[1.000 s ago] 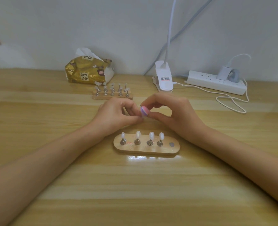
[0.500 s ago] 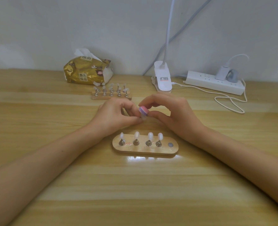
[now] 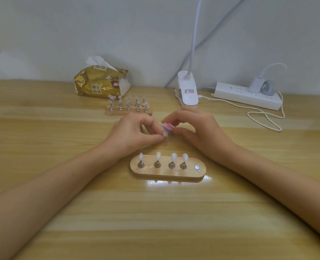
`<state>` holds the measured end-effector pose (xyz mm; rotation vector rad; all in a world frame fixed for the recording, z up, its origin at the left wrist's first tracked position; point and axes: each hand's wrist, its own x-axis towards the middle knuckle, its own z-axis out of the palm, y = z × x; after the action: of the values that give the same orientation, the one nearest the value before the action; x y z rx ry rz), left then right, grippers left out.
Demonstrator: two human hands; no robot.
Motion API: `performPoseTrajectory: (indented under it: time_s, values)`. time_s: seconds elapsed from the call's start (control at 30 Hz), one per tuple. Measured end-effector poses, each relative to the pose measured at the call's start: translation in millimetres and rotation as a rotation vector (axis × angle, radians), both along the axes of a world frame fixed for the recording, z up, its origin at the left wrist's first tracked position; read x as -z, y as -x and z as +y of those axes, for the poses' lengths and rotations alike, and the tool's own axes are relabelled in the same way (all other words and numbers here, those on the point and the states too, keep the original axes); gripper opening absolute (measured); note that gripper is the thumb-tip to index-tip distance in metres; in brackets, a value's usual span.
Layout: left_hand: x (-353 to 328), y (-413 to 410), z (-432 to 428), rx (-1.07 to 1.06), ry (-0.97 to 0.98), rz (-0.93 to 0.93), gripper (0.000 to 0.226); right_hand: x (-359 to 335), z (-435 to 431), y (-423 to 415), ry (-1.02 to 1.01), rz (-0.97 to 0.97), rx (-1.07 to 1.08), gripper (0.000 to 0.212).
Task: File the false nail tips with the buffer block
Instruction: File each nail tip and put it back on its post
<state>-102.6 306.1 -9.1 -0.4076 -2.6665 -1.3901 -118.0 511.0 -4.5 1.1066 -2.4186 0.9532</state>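
The left hand [image 3: 134, 134] pinches one false nail tip [image 3: 164, 135]. The right hand [image 3: 196, 130] holds the pink buffer block [image 3: 167, 127] against it, above the surface [image 3: 155, 212]. Since a second ago the block has tilted slightly and more of the tip shows, so filing seems under way.

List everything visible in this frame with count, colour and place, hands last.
table: one, light wood, underneath
near stand: one, oval wood, front centre
mounted nail tips: four, pale, on metal holders on the near stand
far stand: one, wood, behind the hands, holders uncounted
tissue pack: one, gold, back left
clip lamp: one, white, back centre
power strip: one, white, back right, white charger plugged in
cable: one, white, looped back right
buffer block: one, pink and purple, between the hands
held nail tip: one, pale, under the buffer block
left hand: one, pinches the held nail tip
right hand: one, pinches the buffer block
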Motion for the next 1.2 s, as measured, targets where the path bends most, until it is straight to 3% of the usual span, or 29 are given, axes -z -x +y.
performPoseTrajectory:
  time_s: [0.37, 0.5, 0.63, 0.73, 0.83, 0.97, 1.13, 1.2]
  values:
    - [-1.6, -1.7, -0.1, -0.001, 0.008, -0.027, 0.010, 0.1, -2.7, -3.9, 0.035, 0.058, -0.043, 0.007]
    - [-1.8, -1.2, -0.1, -0.006, 0.005, -0.036, 0.009, 0.0, 2.2, -1.1, 0.017, -0.026, 0.033, 0.011]
    - [-1.1, -1.4, -0.3, 0.002, -0.002, -0.028, 0.011, 1.6, -2.1, -5.5, -0.013, 0.084, -0.028, 0.012]
    - [-1.4, -0.8, -0.5, -0.003, -0.004, -0.033, 0.009, 0.3, 2.3, -1.9, -0.034, 0.022, 0.042, 0.014]
    - [-1.2, -1.1, -1.5, 0.018, -0.009, -0.041, 0.012, 2.7, 4.4, -1.5, -0.036, 0.120, 0.045, 0.016]
    - [-0.4, -0.4, -0.8, 0.004, -0.003, -0.047, 0.011, 1.8, 4.6, 1.4, 0.036, -0.034, 0.117, 0.014]
    - [0.4, -0.5, -1.2, 0.018, -0.022, -0.023, 0.012, -0.1, -2.8, -6.5, 0.003, 0.092, -0.095, 0.017]
    - [0.1, 0.3, -1.5, 0.014, -0.026, -0.031, 0.011, 1.8, -2.0, -3.5, -0.005, 0.077, -0.052, 0.018]
